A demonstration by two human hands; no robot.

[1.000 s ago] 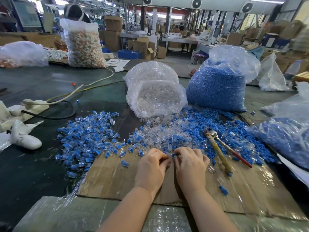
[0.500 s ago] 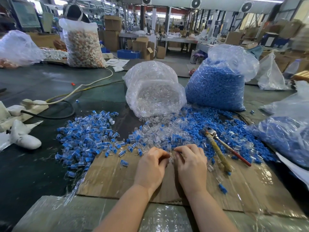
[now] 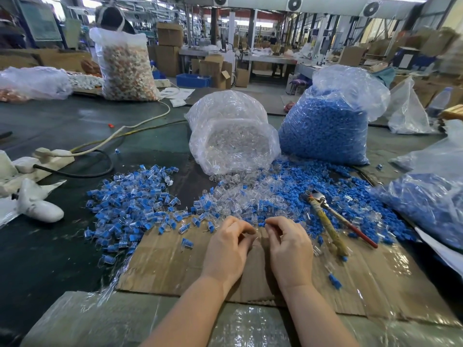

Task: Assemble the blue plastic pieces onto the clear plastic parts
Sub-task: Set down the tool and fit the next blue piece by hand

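Low in the middle of the frame, the left hand [image 3: 229, 249] and the right hand [image 3: 288, 246] sit close together over a sheet of cardboard [image 3: 175, 266], fingers curled inward, fingertips nearly meeting. The right hand pinches a small blue piece [image 3: 261, 224] at its fingertips. The left hand's fingers are curled as if round something clear, but what it holds is too faint to make out.

Just above the hands lies a loose heap of clear parts [image 3: 240, 196], spilling from an open bag of clear parts [image 3: 233, 144] at the centre of the frame. To the right of that spreads a scatter of blue pieces [image 3: 325, 181], below a full bag of blue pieces [image 3: 325, 126]. At centre left is a pile of joined blue-and-clear pieces [image 3: 130, 204]. A pair of pliers [image 3: 330, 221] with one yellow and one red handle lies right of the hands, among the blue pieces. At the right edge sits another bag with blue pieces [image 3: 431, 204].
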